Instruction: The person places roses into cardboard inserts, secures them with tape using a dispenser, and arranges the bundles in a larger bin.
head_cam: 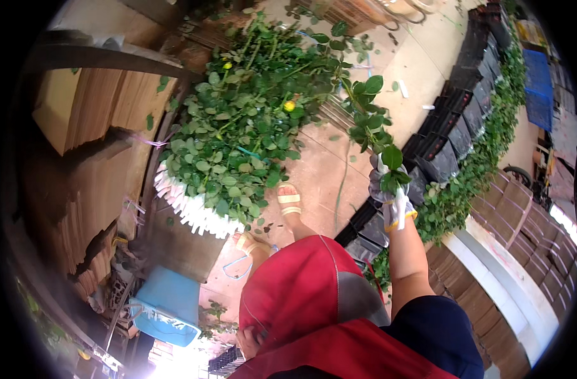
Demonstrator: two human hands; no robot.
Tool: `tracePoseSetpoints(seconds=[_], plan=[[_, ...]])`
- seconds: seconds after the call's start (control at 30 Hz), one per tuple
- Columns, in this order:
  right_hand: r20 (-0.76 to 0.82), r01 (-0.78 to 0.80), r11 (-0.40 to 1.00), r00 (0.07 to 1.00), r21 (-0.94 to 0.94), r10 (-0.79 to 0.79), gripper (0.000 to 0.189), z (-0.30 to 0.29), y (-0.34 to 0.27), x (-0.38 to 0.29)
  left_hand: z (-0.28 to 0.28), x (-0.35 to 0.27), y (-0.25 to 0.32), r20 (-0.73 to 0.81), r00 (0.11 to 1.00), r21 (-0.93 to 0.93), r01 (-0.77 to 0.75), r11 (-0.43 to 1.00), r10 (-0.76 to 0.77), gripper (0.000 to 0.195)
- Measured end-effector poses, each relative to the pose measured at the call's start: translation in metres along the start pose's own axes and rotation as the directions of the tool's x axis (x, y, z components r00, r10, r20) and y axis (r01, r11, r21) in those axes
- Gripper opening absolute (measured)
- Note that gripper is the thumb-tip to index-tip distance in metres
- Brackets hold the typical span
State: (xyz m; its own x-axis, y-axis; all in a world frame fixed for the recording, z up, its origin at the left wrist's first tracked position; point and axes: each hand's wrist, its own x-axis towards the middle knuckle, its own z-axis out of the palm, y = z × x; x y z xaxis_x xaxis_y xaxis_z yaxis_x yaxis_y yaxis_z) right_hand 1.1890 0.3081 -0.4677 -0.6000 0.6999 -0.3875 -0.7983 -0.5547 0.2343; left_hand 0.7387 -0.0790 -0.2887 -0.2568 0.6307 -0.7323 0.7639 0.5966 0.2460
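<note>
My right hand (388, 182), in a grey-white glove with a yellow cuff, is closed around a long leafy stem (364, 118), apparently a rose. A white sleeve (401, 208) hangs at the stem's near end, by my wrist. My left hand (249, 340), bare, rests at the edge of my red apron (293, 289); its fingers are partly hidden, so its grip is unclear. Ahead on the left lies a big pile of leafy rose stems (241, 128), many with white sleeves (194, 208) on their near ends. Two yellow blooms show among the leaves, one at the pile's right (289, 106).
Black containers (440, 128) form a curved row on the right, beside green foliage (487, 142). Flattened cardboard (99, 104) stands at left, above a light-blue bin (168, 298). Tied cardboard bundles (501, 208) and a blue crate (537, 90) are farther right. Leaves and blue string (238, 270) lie on the floor.
</note>
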Motion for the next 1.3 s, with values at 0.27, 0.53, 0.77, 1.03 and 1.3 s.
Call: tracePoseSetpoints(seconds=[0.27, 0.53, 0.77, 1.03, 1.3], plan=[[-0.175, 0.21, 0.947, 0.951, -0.243, -0.255, 0.051, 0.031, 0.031, -0.073, -0.004, 0.002, -0.035, 0.137, 0.983, 0.033, -0.124, 0.992, 0.118, 0.042], [-0.177, 0.305, 0.943, 0.929, -0.135, -0.326, 0.026, 0.069, 0.105, -0.066, -0.014, 0.003, -0.023, 0.184, 0.982, -0.001, -0.045, 0.999, 0.044, 0.042], [0.009, 0.319, 0.943, 0.948, -0.091, -0.319, 0.031, 0.075, 0.121, -0.073, -0.005, -0.007, -0.039, 0.151, 0.984, -0.025, -0.087, 0.996, 0.09, 0.04], [0.014, 0.279, 0.943, 0.96, -0.182, -0.281, 0.033, 0.082, 0.124, -0.089, 0.002, -0.011, -0.047, 0.157, 0.974, -0.056, -0.157, 0.986, 0.164, 0.033], [-0.026, 0.108, 0.981, 0.993, -0.161, -0.114, 0.033, 0.099, 0.188, -0.054, -0.026, 0.059, 0.092, 0.052, 0.965, -0.275, -0.234, 0.933, 0.257, 0.036]])
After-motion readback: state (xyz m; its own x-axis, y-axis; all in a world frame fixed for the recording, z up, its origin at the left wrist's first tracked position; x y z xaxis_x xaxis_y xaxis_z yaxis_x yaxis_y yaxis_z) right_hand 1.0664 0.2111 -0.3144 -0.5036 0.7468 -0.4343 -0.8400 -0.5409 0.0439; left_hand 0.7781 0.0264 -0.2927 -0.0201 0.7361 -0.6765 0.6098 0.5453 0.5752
